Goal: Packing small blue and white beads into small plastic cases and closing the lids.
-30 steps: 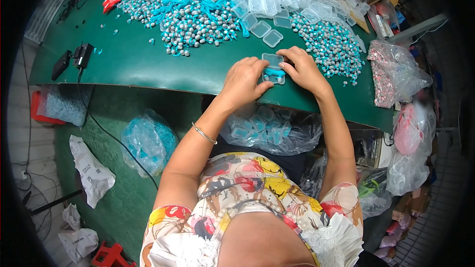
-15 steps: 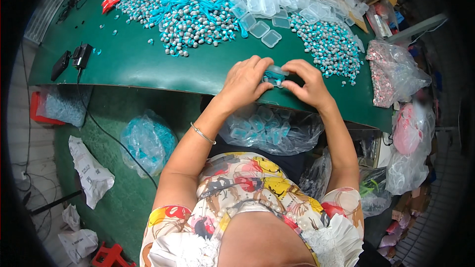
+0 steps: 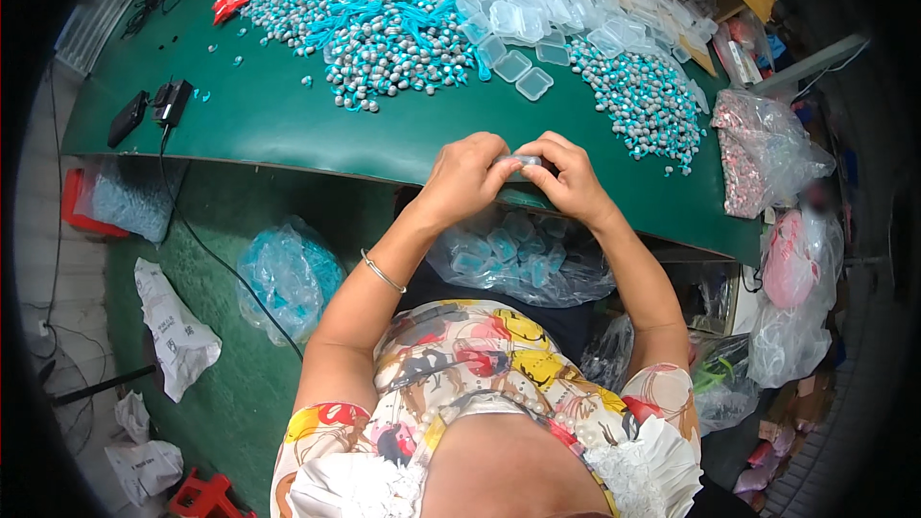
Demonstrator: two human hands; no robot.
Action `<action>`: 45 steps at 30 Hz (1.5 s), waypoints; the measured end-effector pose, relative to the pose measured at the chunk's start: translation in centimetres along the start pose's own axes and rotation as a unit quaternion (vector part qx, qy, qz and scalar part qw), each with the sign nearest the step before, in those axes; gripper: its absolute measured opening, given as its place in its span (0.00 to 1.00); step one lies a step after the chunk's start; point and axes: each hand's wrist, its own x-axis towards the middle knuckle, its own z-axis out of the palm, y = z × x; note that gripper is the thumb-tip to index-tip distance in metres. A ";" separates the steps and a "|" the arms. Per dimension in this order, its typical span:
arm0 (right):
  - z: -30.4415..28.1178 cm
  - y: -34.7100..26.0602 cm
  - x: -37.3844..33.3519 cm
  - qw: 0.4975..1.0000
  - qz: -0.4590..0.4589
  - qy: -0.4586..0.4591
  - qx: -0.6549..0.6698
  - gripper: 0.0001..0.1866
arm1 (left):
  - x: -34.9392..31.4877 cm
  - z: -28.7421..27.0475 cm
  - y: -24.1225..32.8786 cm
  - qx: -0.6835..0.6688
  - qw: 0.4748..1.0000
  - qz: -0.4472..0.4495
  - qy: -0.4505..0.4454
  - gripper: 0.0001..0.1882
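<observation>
Close to the table's front edge, a small clear plastic box (image 3: 525, 161) is pinched between my two hands. My left hand (image 3: 462, 176) is closed on its left end, with the thumb and fingertips pressed to it. From the other side, my right hand (image 3: 573, 178) grips the box with bent fingers. The box looks shut; most of it and its contents are hidden by my fingers. Beyond my hands lie open clear boxes (image 3: 534, 83) and a heap of small grey-and-turquoise round pieces (image 3: 395, 59), some with turquoise cords.
A second heap of such pieces (image 3: 641, 101) lies at right, beside a bag of pinkish pieces (image 3: 743, 149). Many clear boxes (image 3: 523, 19) cover the back. A black adapter (image 3: 171, 103) sits at left. Below the edge hangs a bag of filled boxes (image 3: 523, 254).
The box was open with turquoise cord showing in it; now it looks shut and turned between my fingers. My hands have drawn closer together, the right one moving left.
</observation>
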 end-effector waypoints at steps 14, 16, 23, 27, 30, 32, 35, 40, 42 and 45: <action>-0.3 4.4 3.7 0.926 -0.128 0.123 -0.333 0.08 | -3.1 1.1 3.9 0.103 0.990 0.068 -0.066 0.10; -0.4 3.2 2.5 0.930 -0.121 0.119 -0.325 0.09 | -0.1 -0.7 2.6 0.129 0.987 0.080 0.047 0.06; 0.6 1.3 1.4 0.946 -0.116 0.092 -0.289 0.08 | 6.8 -2.3 -6.5 0.364 0.920 0.076 0.128 0.03; -0.9 1.8 2.2 0.967 -0.120 0.065 -0.217 0.08 | 6.9 -2.6 -5.9 0.377 0.916 0.075 0.112 0.03; -3.5 5.0 4.3 0.933 -0.046 0.190 -0.302 0.08 | 6.1 -3.1 -3.9 0.256 0.961 0.069 0.082 0.03; -4.8 6.9 5.8 0.907 -0.003 0.223 -0.357 0.08 | 5.5 -3.7 -2.5 0.202 0.979 0.032 -0.008 0.03; -5.2 9.3 7.4 0.859 0.009 0.262 -0.440 0.06 | 5.1 -3.8 -2.7 0.165 0.979 -0.009 -0.122 0.05; -4.7 10.7 8.8 0.812 0.027 0.209 -0.545 0.04 | 5.0 -3.4 -3.5 0.205 0.975 -0.033 -0.076 0.05; -4.9 11.3 8.9 0.796 0.005 0.205 -0.569 0.04 | 4.6 -3.3 -3.1 0.204 0.976 -0.030 -0.063 0.06; -5.3 11.5 8.9 0.776 -0.030 0.212 -0.593 0.05 | 4.0 -3.2 -2.3 0.173 0.982 -0.052 -0.046 0.06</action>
